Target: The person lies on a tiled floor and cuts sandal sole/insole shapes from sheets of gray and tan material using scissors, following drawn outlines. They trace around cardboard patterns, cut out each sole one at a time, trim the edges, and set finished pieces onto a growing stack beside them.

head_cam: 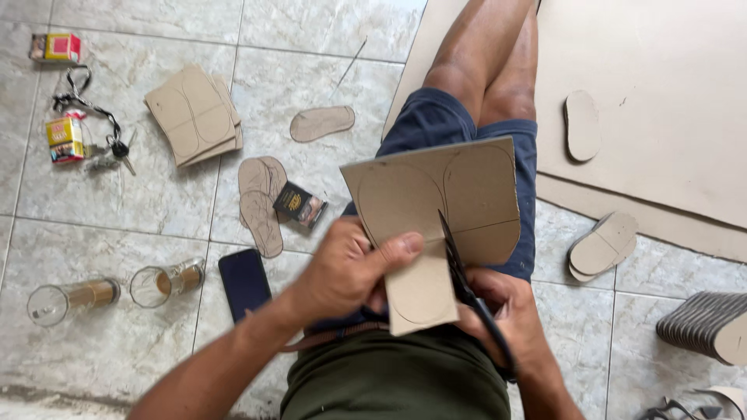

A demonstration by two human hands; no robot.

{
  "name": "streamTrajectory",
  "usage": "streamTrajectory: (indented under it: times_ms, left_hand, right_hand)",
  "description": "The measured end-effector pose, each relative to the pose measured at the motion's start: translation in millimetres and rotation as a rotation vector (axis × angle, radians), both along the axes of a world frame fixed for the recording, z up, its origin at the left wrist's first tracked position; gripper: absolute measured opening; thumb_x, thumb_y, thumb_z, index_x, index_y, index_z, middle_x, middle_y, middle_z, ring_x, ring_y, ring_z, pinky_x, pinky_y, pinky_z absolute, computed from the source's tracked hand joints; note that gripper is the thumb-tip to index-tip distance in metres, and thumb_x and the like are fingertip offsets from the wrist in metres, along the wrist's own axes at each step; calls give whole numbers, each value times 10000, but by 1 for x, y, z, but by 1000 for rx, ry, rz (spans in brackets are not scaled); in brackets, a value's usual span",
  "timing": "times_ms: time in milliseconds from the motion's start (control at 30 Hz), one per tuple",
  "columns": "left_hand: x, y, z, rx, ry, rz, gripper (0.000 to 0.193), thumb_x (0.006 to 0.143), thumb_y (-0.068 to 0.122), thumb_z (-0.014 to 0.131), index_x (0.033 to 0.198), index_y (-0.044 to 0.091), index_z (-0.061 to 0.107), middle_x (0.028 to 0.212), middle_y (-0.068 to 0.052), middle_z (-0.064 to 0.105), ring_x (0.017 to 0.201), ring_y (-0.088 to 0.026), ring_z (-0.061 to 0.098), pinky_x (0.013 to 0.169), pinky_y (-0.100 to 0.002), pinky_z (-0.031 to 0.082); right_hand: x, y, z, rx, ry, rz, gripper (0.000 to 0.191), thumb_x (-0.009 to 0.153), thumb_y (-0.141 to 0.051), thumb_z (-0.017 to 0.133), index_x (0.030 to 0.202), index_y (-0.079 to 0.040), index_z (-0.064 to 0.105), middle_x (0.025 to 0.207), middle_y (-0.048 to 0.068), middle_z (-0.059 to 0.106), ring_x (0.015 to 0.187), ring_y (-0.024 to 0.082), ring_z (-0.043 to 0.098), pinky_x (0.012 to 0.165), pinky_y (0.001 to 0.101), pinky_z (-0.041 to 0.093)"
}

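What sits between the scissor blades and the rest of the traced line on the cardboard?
Nothing visible. The scissors in the right hand are already in the cardboard piece; the left hand pinches it left of the blades, thumb clear of the line.

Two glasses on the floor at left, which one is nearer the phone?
The right-hand glass, lying on its side next to the dark phone. The other glass lies further left, towards the frame edge, with the first glass between it and the phone.
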State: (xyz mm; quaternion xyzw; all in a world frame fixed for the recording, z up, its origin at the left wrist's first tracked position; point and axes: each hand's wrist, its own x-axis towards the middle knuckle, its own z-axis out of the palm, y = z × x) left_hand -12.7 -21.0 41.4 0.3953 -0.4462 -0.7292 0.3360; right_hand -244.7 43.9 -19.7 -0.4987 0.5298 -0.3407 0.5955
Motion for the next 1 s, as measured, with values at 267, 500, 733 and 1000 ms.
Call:
streamTrajectory:
  times_ms: [267,500,733,1000]
  left_hand:
    - [-2,5,-5,-397,-86,139,333,1078,290,628,926,7,716,707,-12,669,576,-55,600,481,-221,469]
    - [1,5,1,-307,-113,158,338,1038,287,615,913,-6,727,648,3,657,522,-40,592,434,-219,458]
    - [2,8,10,-232,-33,125,290,1029,249,627,1033,-28,714,744,-19,691,605,-38,573,487,-229,450]
    - [6,8,11,-241,-39,49,288,1036,198,616,1024,-67,726,827,-84,765,717,-74,701,577,-241,559]
  right_hand:
    - [15,7,-3,-60,-60,-159,354,823,-230,787,1023,50,704,836,54,711,777,80,628,684,251,518]
    - [14,17,-15,-202,19,-167,316,807,-221,844,867,54,698,739,42,676,700,72,611,615,247,504]
    - [20,16,-8,-97,-48,-207,289,767,-194,788,899,46,696,766,32,721,683,70,659,591,251,534]
    - [21,16,-8,-145,40,-220,214,820,-145,768,863,54,702,695,20,682,623,63,617,534,241,495]
